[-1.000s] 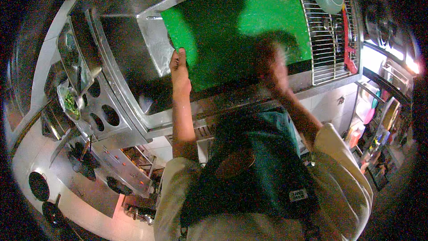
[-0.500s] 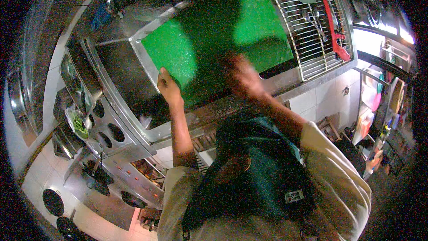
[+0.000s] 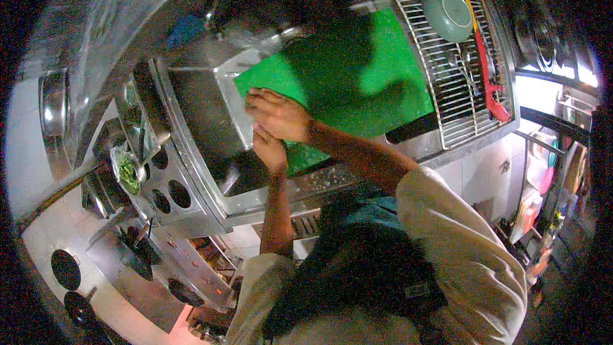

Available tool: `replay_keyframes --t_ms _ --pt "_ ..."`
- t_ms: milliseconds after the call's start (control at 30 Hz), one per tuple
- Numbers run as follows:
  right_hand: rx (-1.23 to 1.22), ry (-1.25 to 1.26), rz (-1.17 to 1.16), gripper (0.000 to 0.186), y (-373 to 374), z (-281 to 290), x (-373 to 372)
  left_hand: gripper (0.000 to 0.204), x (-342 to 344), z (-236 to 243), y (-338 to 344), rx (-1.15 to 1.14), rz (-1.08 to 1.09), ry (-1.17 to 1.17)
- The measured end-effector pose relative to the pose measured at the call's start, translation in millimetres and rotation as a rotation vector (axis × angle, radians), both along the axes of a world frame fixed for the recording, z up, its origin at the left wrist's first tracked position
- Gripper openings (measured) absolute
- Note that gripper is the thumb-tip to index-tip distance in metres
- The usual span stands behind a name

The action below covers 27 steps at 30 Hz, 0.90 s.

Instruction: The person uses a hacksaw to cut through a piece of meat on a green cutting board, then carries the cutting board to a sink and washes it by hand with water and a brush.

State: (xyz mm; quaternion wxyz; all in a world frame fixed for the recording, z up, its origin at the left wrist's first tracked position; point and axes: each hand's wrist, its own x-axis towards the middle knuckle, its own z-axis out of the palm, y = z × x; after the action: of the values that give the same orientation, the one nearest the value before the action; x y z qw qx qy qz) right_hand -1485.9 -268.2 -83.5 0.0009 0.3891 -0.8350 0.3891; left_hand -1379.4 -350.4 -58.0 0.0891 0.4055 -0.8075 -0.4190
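A large green cutting board point(image 3: 399, 57) lies tilted across the sink, wet, with a dark shadow over its middle. My left hand point(image 3: 269, 151) grips the board by its near left edge, its fingers partly covered by the other hand. Just above and touching it, my right hand point(image 3: 281, 117) is pressed on the board's left edge with fingers closed together. Whatever lies under the right palm is hidden.
To the right is a wire rack point(image 3: 434, 76) with an upturned pale green bowl point(image 3: 449, 16) and a red and yellow long-handled tool point(image 3: 488, 76). A metal counter with round holes point(image 3: 180, 193) and a dish of green vegetables point(image 3: 128, 174) stand left.
My right hand has swept left from the board's near middle to its left edge, meeting my left hand. The view has shifted, so the board appears lower and farther right.
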Motion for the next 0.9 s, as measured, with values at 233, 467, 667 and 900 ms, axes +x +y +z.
replay_keyframes --t_ms 233,467,667,900 --pt "0.056 0.096 -0.327 0.042 143.8 33.6 -128.5 0.048 5.5 -27.5 3.0 0.188 0.11 0.254" --pt "0.333 0.35 -0.625 0.042 195.5 17.2 -22.0 0.049 9.6 -20.8 8.2 0.32 0.119 0.241" --pt "0.463 0.338 -0.17 0.04 55.7 21.0 26.3 0.075 19.5 -6.9 -21.5 0.691 -0.011 0.005" --pt "-0.183 -0.726 -0.064 0.048 -152.1 137.2 -74.7 0.055 40.0 -89.2 -4.4 0.448 -0.204 0.263"
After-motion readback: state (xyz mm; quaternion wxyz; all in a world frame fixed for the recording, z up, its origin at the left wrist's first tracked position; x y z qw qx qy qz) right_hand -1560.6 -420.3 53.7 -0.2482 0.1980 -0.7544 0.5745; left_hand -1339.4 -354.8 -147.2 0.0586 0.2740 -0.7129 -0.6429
